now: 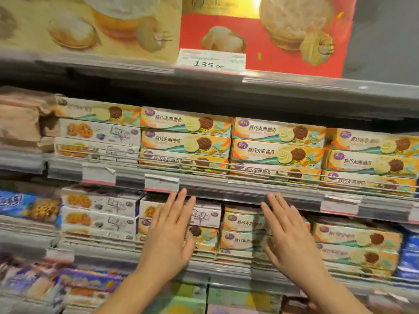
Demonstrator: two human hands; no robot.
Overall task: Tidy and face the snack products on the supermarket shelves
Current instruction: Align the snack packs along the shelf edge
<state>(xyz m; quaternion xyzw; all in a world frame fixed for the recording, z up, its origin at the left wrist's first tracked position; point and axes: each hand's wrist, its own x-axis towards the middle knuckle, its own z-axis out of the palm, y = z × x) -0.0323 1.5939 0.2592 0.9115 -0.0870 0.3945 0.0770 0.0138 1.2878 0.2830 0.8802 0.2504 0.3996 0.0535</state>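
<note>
Right now my left hand and my right hand are both raised with fingers straight and spread, well apart from each other and gripping nothing. My left palm lies flat over the orange cookie boxes on the lower shelf, under a white box; my right covers the neighbouring stack of orange boxes. Whether my palms actually press the cartons I cannot tell, as the view is blurred. Just above my fingertips runs the shelf edge with its price labels. Beyond it, more orange cookie cartons sit stacked in rows behind a wire rail. Farthest up stand a red box and a price tag.
</note>
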